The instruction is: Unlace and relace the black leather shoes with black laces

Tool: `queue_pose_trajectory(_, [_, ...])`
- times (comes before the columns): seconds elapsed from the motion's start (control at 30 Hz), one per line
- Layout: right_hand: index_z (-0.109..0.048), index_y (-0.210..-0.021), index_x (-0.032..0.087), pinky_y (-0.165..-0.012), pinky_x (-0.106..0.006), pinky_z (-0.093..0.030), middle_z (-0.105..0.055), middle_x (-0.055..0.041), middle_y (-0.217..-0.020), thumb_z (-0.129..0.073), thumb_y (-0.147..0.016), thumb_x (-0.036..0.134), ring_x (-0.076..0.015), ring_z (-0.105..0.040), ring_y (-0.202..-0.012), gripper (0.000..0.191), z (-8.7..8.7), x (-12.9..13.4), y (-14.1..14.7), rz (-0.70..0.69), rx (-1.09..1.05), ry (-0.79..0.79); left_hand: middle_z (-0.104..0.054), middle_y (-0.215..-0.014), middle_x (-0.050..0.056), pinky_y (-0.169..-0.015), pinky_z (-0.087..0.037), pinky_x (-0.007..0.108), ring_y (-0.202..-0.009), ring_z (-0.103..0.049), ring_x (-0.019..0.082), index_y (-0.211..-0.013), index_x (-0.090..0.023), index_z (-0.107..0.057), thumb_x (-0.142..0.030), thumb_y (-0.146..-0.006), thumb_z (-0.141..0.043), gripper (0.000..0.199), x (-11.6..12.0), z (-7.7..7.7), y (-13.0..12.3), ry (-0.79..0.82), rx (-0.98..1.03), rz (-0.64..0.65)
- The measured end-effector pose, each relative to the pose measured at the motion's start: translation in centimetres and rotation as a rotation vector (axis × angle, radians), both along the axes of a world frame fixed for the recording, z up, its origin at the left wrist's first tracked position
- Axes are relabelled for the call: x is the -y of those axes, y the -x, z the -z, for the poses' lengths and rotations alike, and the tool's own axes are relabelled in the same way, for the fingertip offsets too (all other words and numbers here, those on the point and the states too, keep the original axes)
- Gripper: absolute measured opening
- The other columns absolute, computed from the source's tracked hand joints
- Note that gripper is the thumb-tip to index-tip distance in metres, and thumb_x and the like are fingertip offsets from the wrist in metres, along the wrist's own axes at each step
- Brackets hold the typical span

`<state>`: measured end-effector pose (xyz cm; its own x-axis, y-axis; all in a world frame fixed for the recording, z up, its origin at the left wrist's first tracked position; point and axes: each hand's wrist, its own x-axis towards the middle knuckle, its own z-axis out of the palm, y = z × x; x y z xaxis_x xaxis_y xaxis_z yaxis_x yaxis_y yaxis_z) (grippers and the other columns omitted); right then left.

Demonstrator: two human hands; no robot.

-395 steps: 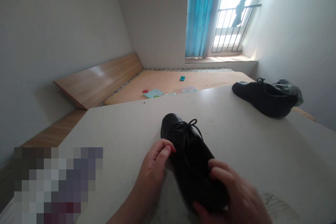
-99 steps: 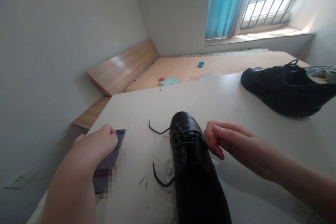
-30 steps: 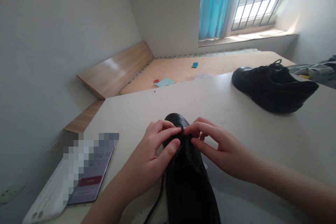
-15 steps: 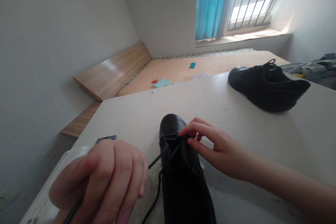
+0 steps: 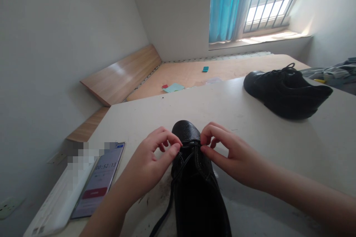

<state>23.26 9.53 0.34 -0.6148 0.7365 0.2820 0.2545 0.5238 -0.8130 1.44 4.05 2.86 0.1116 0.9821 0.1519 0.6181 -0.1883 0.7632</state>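
A black leather lace-up shoe (image 5: 201, 196) lies in front of me on the white table, its toe pointing away. My left hand (image 5: 151, 159) is at the left side of the lacing, thumb and forefinger pinched by the lowest eyelets. On the opposite side, my right hand (image 5: 229, 152) presses its fingertips against the right eyelet flap close to the toe cap. What exactly is between either hand's fingertips is too small to make out. A loose black shoelace (image 5: 166, 211) trails down the shoe's left side onto the table.
A second black shoe (image 5: 286, 92), laced with a bow, stands at the right of the white table (image 5: 139, 118). At the left lie a phone (image 5: 98, 181) showing a timer and a white object (image 5: 59, 200). Beyond is a wooden surface (image 5: 239, 66) with small coloured items.
My left hand has moved from the near left, where it held a lace end, to the shoe's lacing. The phone has come into view. My right hand stays nearly where it was.
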Motion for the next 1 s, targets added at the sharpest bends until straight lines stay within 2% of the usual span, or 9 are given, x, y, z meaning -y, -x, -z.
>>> queue_pose_trajectory(0.27, [-0.055, -0.084, 0.02, -0.072, -0.03, -0.05, -0.057, -0.003, -0.091, -0.051, -0.094, 0.019, -0.0141, -0.056, -0.081, 0.011, 0.1, -0.6, 0.1, -0.054, 0.018, -0.001, -0.058, -0.099, 0.004, -0.093, -0.042, 0.037, -0.102, -0.056, 0.023, -0.097, -0.025, -0.074, -0.03, -0.094, -0.05, 0.024, 0.3, 0.4, -0.5, -0.041, -0.004, 0.01])
queue_pose_trajectory(0.33, [-0.054, -0.084, 0.02, -0.071, -0.03, -0.049, -0.058, -0.0041, -0.091, -0.049, -0.093, 0.017, -0.0154, -0.056, -0.081, 0.011, -0.2, -0.7, 0.1, -0.021, 0.069, -0.226, -0.058, -0.103, 0.005, -0.097, -0.041, 0.039, -0.106, -0.055, 0.024, -0.1, -0.025, -0.073, -0.03, -0.095, -0.048, 0.026, 0.3, 0.5, -0.7, -0.018, 0.027, 0.036])
queue_pose_trajectory(0.47, [-0.058, -0.088, 0.02, -0.074, -0.034, -0.047, -0.061, -0.0085, -0.092, -0.046, -0.095, 0.014, -0.021, -0.056, -0.087, 0.016, -1.2, -1.0, 0.0, 0.082, 0.225, -0.926, -0.057, -0.116, 0.007, -0.106, -0.035, 0.043, -0.117, -0.05, 0.026, -0.104, -0.025, -0.072, -0.028, -0.095, -0.043, 0.03, 0.1, 1.0, -1.3, 0.008, 0.11, 0.06])
queue_pose_trajectory(0.53, [-0.06, -0.091, 0.02, -0.076, -0.034, -0.047, -0.063, -0.009, -0.094, -0.045, -0.097, 0.015, -0.021, -0.056, -0.09, 0.017, -1.5, -1.0, 0.1, 0.096, 0.245, -1.055, -0.058, -0.114, 0.007, -0.108, -0.034, 0.044, -0.117, -0.051, 0.027, -0.095, -0.023, -0.071, -0.028, -0.093, -0.046, 0.025, -0.1, 1.2, -1.6, 0.013, 0.194, 0.039])
queue_pose_trajectory(0.6, [-0.061, -0.097, 0.019, -0.079, -0.034, -0.047, -0.063, -0.0094, -0.098, -0.045, -0.099, 0.017, -0.0207, -0.056, -0.093, 0.016, -1.3, -1.0, 0.3, 0.089, 0.204, -0.966, -0.059, -0.108, 0.007, -0.107, -0.035, 0.043, -0.112, -0.053, 0.027, -0.082, -0.021, -0.068, -0.028, -0.089, -0.051, 0.019, -0.3, 1.3, -1.7, 0.037, 0.293, -0.002])
queue_pose_trajectory(0.73, [-0.063, -0.107, 0.019, -0.088, -0.037, -0.047, -0.061, -0.0102, -0.108, -0.051, -0.098, 0.026, -0.022, -0.054, -0.103, 0.016, -0.7, -0.8, 0.6, 0.009, 0.096, -0.536, -0.059, -0.105, 0.004, -0.099, -0.039, 0.035, -0.106, -0.054, 0.024, -0.072, -0.02, -0.063, -0.026, -0.083, -0.057, 0.013, -0.5, 1.4, -1.2, 0.157, 0.514, -0.031])
queue_pose_trajectory(0.83, [-0.065, -0.091, 0.021, -0.094, -0.037, -0.044, -0.059, -0.0068, -0.105, -0.055, -0.096, 0.029, -0.0196, -0.054, -0.103, 0.014, -0.9, -0.7, 0.6, -0.073, -0.047, -0.148, -0.061, -0.108, 0.004, -0.096, -0.038, 0.033, -0.109, -0.052, 0.024, -0.074, -0.021, -0.064, -0.028, -0.084, -0.058, 0.014, -0.4, 1.4, -0.9, 0.21, 0.651, 0.013])
queue_pose_trajectory(0.93, [-0.058, -0.073, 0.019, -0.089, -0.034, -0.046, -0.058, -0.0047, -0.105, -0.057, -0.094, 0.036, -0.0172, -0.056, -0.095, 0.026, -1.5, -0.8, 0.1, -0.187, -0.2, 0.302, -0.062, -0.101, 0.005, -0.095, -0.038, 0.034, -0.105, -0.052, 0.024, -0.073, -0.02, -0.065, -0.034, -0.087, -0.057, 0.022, -0.3, 1.3, -0.9, 0.222, 0.753, -0.008])
queue_pose_trajectory(1.0, [-0.057, -0.069, 0.019, -0.089, -0.034, -0.046, -0.058, -0.0036, -0.107, -0.056, -0.094, 0.038, -0.0173, -0.056, -0.097, 0.032, -1.8, -0.9, -0.3, -0.237, -0.267, 0.473, -0.062, -0.096, 0.004, -0.091, -0.039, 0.033, -0.098, -0.052, 0.023, -0.074, -0.019, -0.065, -0.036, -0.086, -0.059, 0.022, -0.4, 1.1, -1.0, 0.246, 0.834, -0.048])
